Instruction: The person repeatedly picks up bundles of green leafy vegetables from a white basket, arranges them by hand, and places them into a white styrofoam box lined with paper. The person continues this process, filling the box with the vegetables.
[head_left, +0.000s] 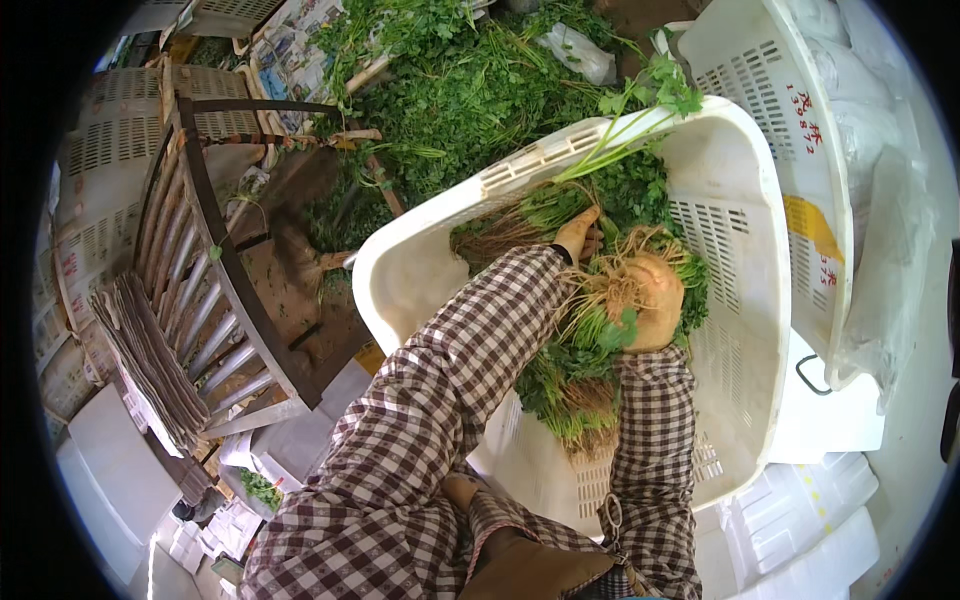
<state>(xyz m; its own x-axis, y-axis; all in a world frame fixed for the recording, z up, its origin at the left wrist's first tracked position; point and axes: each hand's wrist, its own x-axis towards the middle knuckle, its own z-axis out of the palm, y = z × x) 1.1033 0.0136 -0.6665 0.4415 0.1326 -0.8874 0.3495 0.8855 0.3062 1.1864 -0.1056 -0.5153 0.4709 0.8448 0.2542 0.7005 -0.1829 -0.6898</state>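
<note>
Both my hands are inside a large white plastic crate with slotted walls. My right hand grips a bunch of leafy greens, which look like coriander, by its pale tangled roots. Just up and to the left, my left hand is among the stems with curled fingers; whether it holds any is hidden. Beneath the hands lie more rooted bunches, roots toward me. Another bunch rests along the crate's far wall, its brown roots pointing left. A few long leafy stems stick out over the far rim.
Beyond the crate spreads a big heap of loose greens, with a plastic bag on it. A slatted chair stands left, near stacked newspapers. More white crates and foam boxes crowd the right.
</note>
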